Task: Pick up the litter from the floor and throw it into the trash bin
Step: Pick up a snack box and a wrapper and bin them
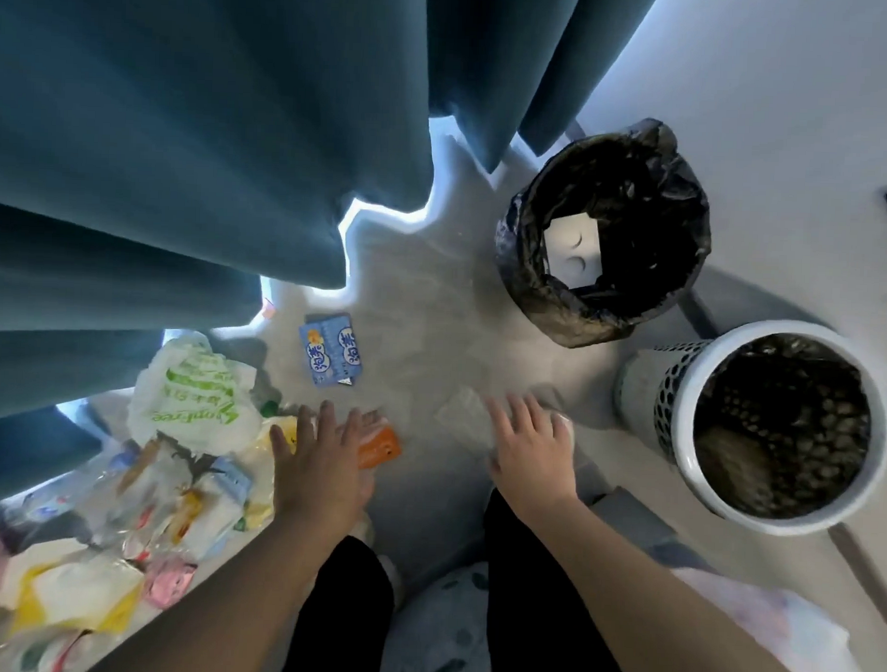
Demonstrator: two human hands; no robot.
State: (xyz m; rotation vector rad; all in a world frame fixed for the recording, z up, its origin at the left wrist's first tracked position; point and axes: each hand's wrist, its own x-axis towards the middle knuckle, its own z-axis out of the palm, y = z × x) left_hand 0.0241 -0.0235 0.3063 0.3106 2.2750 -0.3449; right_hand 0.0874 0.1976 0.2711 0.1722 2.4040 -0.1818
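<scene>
A trash bin (533, 288) lined with a black bag stands on the grey floor at the upper right, a white box inside it. My left hand (321, 462) hovers with spread fingers over an orange wrapper (382, 446). My right hand (533, 447) reaches with straight fingers onto a clear plastic wrapper (461, 414); whether it touches is unclear. A blue carton (332, 354) lies flat further out. A white plastic bag with green print (193, 397) tops a heap of packets (123, 515) at the left.
A white perforated bin (702, 495) with dark contents stands at the right, close to my right hand. Teal curtains (186, 151) hang over the floor at the top and left. My dark-trousered legs (522, 615) are below, with patterned fabric (436, 632) between them.
</scene>
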